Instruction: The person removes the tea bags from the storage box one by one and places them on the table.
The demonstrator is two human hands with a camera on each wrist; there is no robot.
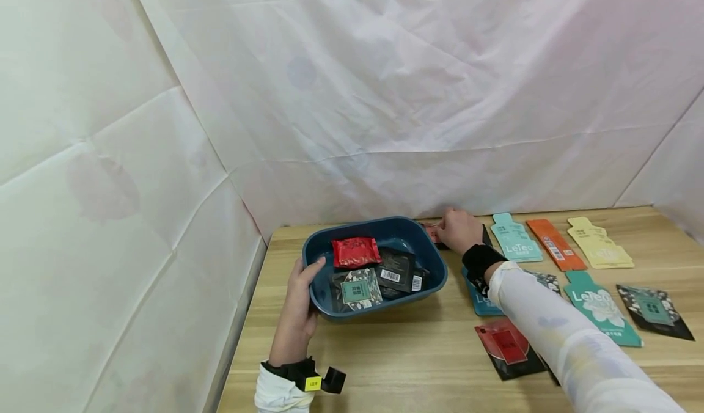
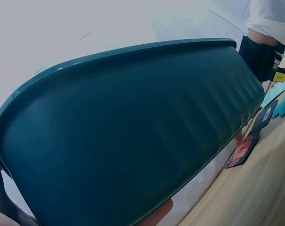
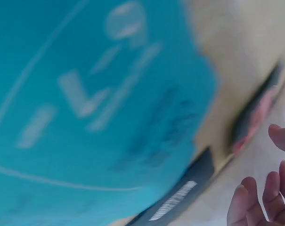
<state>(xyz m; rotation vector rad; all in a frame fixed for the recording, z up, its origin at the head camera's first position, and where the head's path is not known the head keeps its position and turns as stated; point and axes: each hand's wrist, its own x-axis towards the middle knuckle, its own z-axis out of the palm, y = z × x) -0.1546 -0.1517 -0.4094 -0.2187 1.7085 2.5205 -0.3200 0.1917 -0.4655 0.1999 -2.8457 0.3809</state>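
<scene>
My left hand (image 1: 301, 291) holds the left end of a dark blue plastic basin (image 1: 379, 313), thumb over the rim and fingers underneath. The basin is raised and tipped in the left wrist view. Inside lie a shiny red sachet (image 1: 356, 253), black sachets (image 1: 395, 266) with barcodes and a flower-patterned sachet (image 1: 354, 292). Beyond the basin's right end, my right hand (image 1: 461, 230) hovers by a red-and-black sachet (image 3: 257, 115) near the back wall. Its fingers (image 3: 248, 197) are loosely bent around nothing. Beside that sachet lies a black one (image 3: 180, 200) with a barcode.
To the right on the wooden table lie a light teal bottle-shaped packet (image 1: 517, 239), an orange packet (image 1: 557, 245), a yellow packet (image 1: 599, 243), a green packet (image 1: 601, 309), a dark flowered sachet (image 1: 654, 310) and a red-and-black sachet (image 1: 510, 347). White cloth walls (image 1: 385, 181) border the table.
</scene>
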